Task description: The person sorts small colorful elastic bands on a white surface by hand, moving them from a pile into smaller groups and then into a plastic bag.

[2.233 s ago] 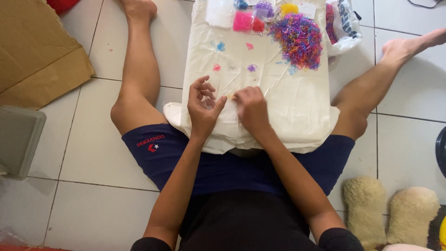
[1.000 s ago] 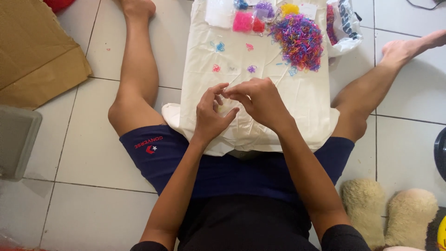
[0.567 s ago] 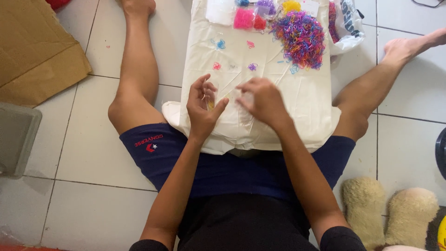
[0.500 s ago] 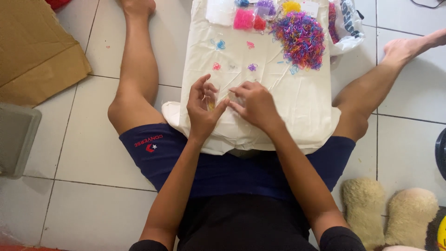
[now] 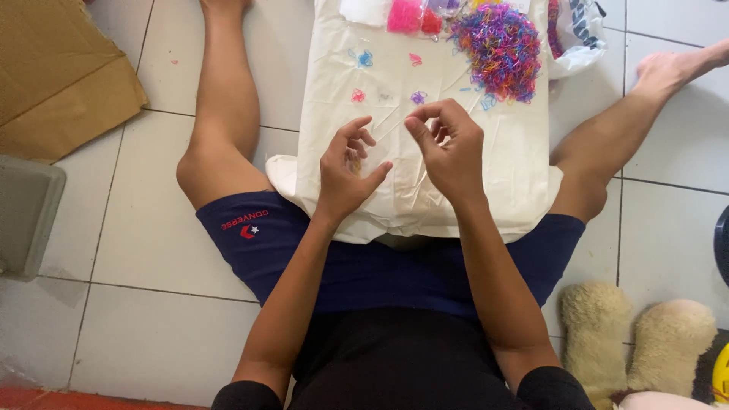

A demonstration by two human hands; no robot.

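Underneath everything lies a pale tiled floor (image 5: pixel 152 250), and on it one person sits with two bare legs spread wide. One cream cloth (image 5: pixel 425 114) runs from the lap outward between the legs. One flattened brown cardboard sheet (image 5: pixel 61 76) lies on the tiles to the left side, with one grey bin (image 5: pixel 23 212) just below it. Two fluffy beige slippers (image 5: pixel 630 342) sit at the lower right.

On the far part of the cloth rests one big heap of tiny loop bands (image 5: pixel 501 42) in mixed purple, pink, orange and blue. One white printed plastic bag (image 5: pixel 577 30) stands just beside that heap at the cloth's right edge; its contents cannot be told. Two smaller piles, pink (image 5: pixel 405 15) and red (image 5: pixel 431 21), lie at the top edge. Four little sorted clusters lie apart on the bare cloth: blue (image 5: pixel 364 58), pink (image 5: pixel 415 59), another pink (image 5: pixel 358 96) and purple (image 5: pixel 418 97).

Both hands hover over the middle of the cloth, near each other but apart. The left hand (image 5: pixel 345 178) is palm-up-ish, fingers loosely curled, thumb stretched toward the right; something small and yellowish seems caught among its fingers, though it is too small to be sure. The right hand (image 5: pixel 448 148) has thumb and forefinger pinched narrow at the top, other fingers folded; whether a band sits in the pinch cannot be told.
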